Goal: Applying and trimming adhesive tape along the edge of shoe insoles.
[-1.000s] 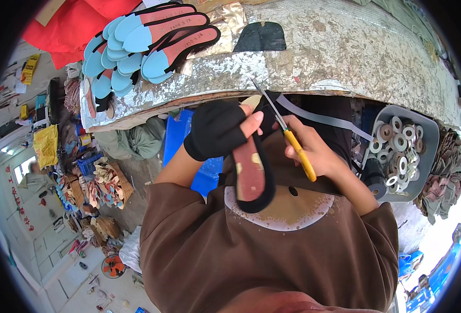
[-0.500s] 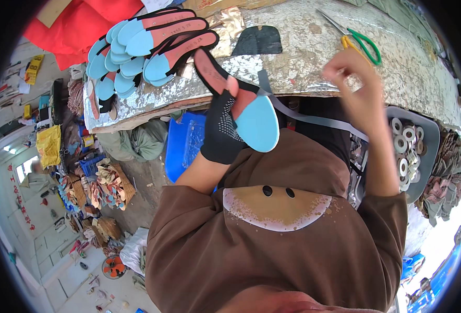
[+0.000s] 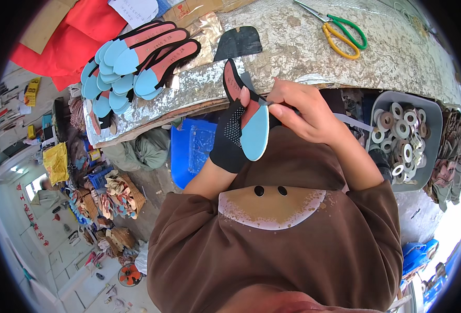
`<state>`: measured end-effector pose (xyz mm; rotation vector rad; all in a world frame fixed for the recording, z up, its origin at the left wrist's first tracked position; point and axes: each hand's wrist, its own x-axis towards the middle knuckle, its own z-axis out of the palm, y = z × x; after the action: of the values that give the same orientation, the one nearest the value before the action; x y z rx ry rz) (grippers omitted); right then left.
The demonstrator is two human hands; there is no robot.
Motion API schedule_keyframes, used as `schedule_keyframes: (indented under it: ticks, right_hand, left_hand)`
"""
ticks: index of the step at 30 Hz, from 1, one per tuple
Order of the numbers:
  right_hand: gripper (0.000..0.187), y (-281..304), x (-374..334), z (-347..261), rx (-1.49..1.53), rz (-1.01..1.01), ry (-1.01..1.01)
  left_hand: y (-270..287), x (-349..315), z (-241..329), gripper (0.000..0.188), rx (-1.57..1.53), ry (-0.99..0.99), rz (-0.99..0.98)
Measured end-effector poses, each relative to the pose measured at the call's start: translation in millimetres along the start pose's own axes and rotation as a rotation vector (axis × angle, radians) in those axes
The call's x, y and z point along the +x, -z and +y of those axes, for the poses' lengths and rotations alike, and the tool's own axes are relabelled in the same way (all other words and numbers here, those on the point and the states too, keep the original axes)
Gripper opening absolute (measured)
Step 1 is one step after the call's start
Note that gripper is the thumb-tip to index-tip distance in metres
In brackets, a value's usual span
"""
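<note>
In a black glove with pale dots, my left hand (image 3: 231, 130) grips a shoe insole (image 3: 255, 133), its thumb on the upper face. The insole is light blue at the broad near end and pink toward the black-edged narrow end, which points away. My bare right hand (image 3: 306, 110) is closed in a pinch at the insole's right edge, on a grey strip (image 3: 247, 79) that crosses the insole. Further along, the strip shows again below my right forearm. To the left, a pile of similar insoles (image 3: 123, 68) lies on the worn table (image 3: 298, 57).
Scissors with green and yellow handles (image 3: 345, 39) lie at the far right, and a black curved piece (image 3: 238, 43) nearer the middle. A grey bin (image 3: 433, 146) of tape rolls stands right, beside the table. A blue bin (image 3: 181, 156) is below the table's front edge. Red cloth (image 3: 92, 23) lies far left.
My right hand has come down and left from above the table to the insole's edge and now pinches the strip. The insole has turned more upright in my left hand.
</note>
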<state>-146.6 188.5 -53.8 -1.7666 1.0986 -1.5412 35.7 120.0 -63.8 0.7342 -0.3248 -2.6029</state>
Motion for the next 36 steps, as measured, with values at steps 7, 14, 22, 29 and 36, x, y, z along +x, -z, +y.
schedule_keyframes:
  ticks: [7, 14, 22, 29, 36]
  right_hand:
    - [0.012, 11.6, -3.1, 4.8, -0.041, -0.122, 0.005]
    - [0.02, 18.3, -9.4, 7.4, -0.344, -0.146, 0.133]
    - [0.006, 30.5, -29.3, 12.0, -0.391, 0.015, -0.027]
    - [0.036, 2.2, -5.0, -24.3, 0.545, -0.043, -0.654]
    - [0.011, 20.6, -1.8, -26.5, 0.379, -0.281, -0.534]
  left_hand:
    - [-27.3, -5.8, -4.1, 0.022, 0.064, 0.005, 0.088]
    - [-19.3, -7.6, -13.7, 0.029, 0.021, -0.101, 0.348]
    - [19.9, -7.7, 38.3, 0.039, -0.098, -0.179, -0.329]
    - [0.9, -20.9, 22.0, 0.031, 0.848, -0.685, -0.161]
    - [-33.5, -35.0, 49.0, 0.034, 1.659, -1.023, -0.649]
